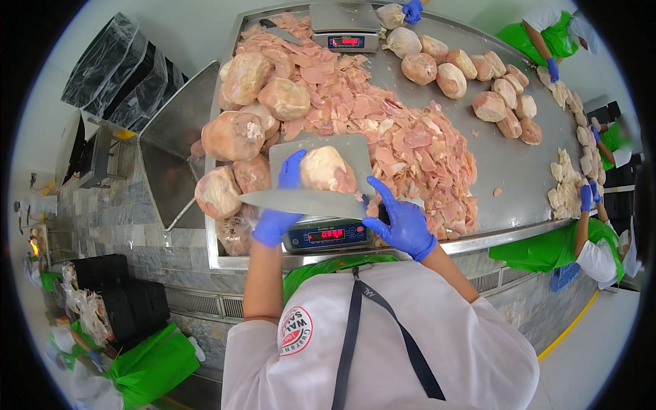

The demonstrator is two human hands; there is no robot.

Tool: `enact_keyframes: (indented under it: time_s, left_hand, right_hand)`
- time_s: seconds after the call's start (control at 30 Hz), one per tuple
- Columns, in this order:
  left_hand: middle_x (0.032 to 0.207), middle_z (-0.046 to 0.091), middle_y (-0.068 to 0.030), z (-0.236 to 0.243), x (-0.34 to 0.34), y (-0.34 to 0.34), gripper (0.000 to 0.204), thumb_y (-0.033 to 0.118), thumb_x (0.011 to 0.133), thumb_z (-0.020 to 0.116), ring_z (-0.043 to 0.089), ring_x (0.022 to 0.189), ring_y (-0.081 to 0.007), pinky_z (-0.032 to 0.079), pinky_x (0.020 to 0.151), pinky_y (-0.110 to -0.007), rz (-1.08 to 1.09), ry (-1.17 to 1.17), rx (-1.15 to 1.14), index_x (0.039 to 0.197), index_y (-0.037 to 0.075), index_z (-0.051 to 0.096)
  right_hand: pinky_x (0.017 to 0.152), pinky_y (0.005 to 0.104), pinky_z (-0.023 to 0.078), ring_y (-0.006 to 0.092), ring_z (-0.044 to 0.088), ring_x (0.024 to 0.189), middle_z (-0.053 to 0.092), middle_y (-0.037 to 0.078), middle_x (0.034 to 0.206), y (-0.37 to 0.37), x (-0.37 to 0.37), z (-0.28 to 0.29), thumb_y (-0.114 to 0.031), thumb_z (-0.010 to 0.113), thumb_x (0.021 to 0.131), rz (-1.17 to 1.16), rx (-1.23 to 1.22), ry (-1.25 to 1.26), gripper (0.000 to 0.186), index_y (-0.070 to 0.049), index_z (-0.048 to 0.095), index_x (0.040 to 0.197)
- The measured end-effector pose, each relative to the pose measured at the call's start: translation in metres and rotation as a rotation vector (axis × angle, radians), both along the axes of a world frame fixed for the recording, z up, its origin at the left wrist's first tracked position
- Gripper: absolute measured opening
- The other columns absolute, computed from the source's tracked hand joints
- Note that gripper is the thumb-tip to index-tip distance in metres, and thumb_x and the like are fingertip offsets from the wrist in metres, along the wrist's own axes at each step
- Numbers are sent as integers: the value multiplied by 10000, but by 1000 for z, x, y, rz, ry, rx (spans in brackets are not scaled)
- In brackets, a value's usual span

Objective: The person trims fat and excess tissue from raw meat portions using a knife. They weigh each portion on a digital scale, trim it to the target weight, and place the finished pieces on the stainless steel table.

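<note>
A wide knife (301, 199), slightly blurred, lies level across the front of a pale ham lump (326, 167) on the steel scale (352, 147). My left hand (277, 220), blue-gloved, reaches up behind the blade, straight fingers against the lump's left side; the blade hides part of it. At the knife's right end is my right hand (403, 225), also gloved, index finger raised and thumb apart; the handle is hidden there. Pink meat slices (417, 157) are heaped to the right and behind, and larger lumps (232, 135) crowd the scale's left.
The steel table (506, 184) carries a second scale (345, 20), a loose knife (280, 32) and several lumps (451, 79) at the back. Co-workers in green aprons (547, 242) stand along the right and at lower left (147, 362). A steel bin (160, 171) adjoins the left side.
</note>
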State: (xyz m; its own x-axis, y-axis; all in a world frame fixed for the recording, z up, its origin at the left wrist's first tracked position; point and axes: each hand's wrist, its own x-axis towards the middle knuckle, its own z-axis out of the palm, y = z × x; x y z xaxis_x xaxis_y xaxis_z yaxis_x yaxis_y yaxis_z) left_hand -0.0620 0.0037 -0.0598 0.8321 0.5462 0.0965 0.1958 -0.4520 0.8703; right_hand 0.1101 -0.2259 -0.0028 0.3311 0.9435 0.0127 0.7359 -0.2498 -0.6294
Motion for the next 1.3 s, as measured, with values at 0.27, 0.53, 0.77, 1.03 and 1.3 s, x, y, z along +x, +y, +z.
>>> enact_keyframes:
  time_s: [0.27,0.53,0.77,1.03,1.3]
  left_hand:
    - [1472,369,-176,9,-1,-2,1081,359,676,900,399,1367,-333,356,1145,-422,-26,-32,-60,1494,21,280]
    - [1457,376,-155,36,4,-11,1128,364,633,931,412,1346,-303,396,1111,-410,15,-10,-214,1494,31,283]
    - [1430,390,-158,24,3,-3,1135,353,622,937,437,1313,-304,409,1097,-409,29,-20,-287,1489,26,283]
    - [1413,418,-149,32,8,-1,1087,332,638,924,430,1316,-287,375,1111,-394,-24,-22,-260,1472,15,304]
    - [1551,309,-163,29,9,2,1206,323,638,914,251,1464,-268,203,1204,-362,-106,32,-356,1546,-11,195]
  right_hand:
    - [539,422,491,304,642,580,618,104,620,23,-2,-17,-577,599,915,1,56,-8,832,-97,315,1532]
    - [544,442,481,332,627,576,599,126,614,47,-4,-6,-575,599,913,19,66,17,793,-158,332,1533]
    - [573,448,494,348,640,615,620,141,649,45,7,-10,-582,585,914,43,13,3,788,-190,320,1543]
    - [594,447,508,354,658,649,661,147,711,56,20,-10,-614,532,930,87,-56,17,779,-201,303,1550]
    - [766,457,526,386,681,856,686,213,886,86,50,-15,-626,506,944,116,-87,176,780,-193,288,1555]
